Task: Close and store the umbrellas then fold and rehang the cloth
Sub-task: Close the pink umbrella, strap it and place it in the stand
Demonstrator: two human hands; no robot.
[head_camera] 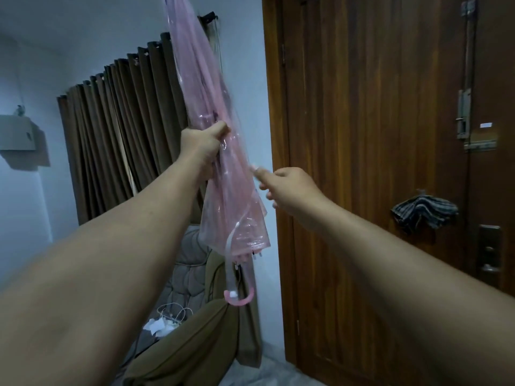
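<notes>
A dark wooden door [376, 162] fills the right, a striped grey cloth [425, 211] bunched on its handle. Before the pleated brown curtain [117, 129], the left hand [202, 147] grips a closed, translucent pink plastic umbrella [223, 174], tip up, hooked handle down. The right hand [289, 188] pinches its small strap, fingers blurred.

The umbrella [220, 151] stood between the curtain [122, 126], left, and door [376, 162], right, where a cloth [425, 211] apparently hung
</notes>
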